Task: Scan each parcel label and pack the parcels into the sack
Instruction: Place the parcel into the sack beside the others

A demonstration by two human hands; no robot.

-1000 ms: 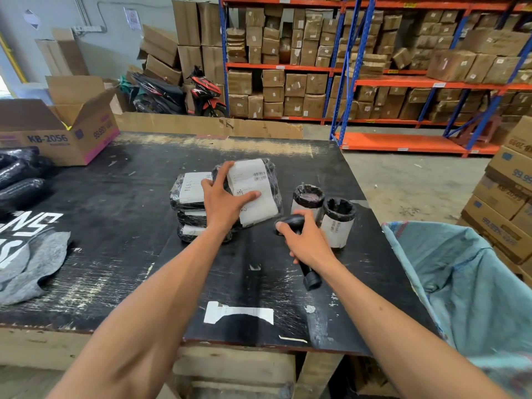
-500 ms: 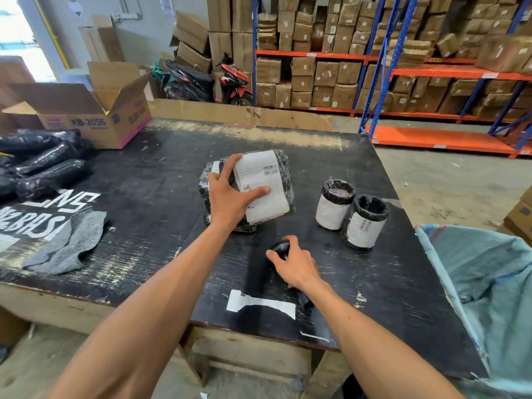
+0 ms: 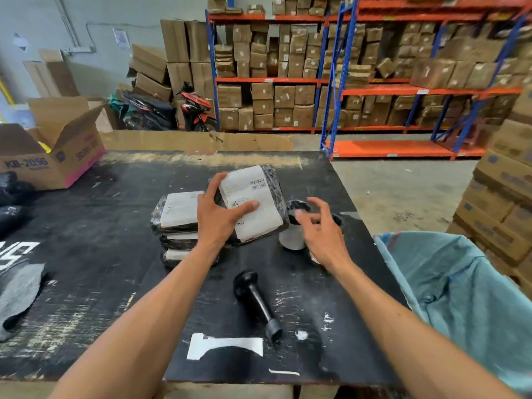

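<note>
Left hand on the parcel, scanner lying on the table

The left hand [image 3: 218,217] grips a black-wrapped parcel [image 3: 256,203] tilted up against a stack of parcels [image 3: 175,220], thumb across its white label. The right hand [image 3: 322,231] hovers with fingers spread, empty, over two cylindrical parcels [image 3: 292,237]. The black scanner [image 3: 254,300] lies on the dark table [image 3: 86,254]; the blue-green sack [image 3: 460,283] gapes at the table's right edge.

Parcel [image 3: 253,203]: glossy black plastic, paper label; table [image 3: 115,254]: scuffed matt black; sack [image 3: 460,283]: cloth.

The black table [image 3: 86,254] carries a parcel stack [image 3: 178,223], scanner [image 3: 256,300], grey cloth [image 3: 17,295] and open carton [image 3: 54,156].
</note>
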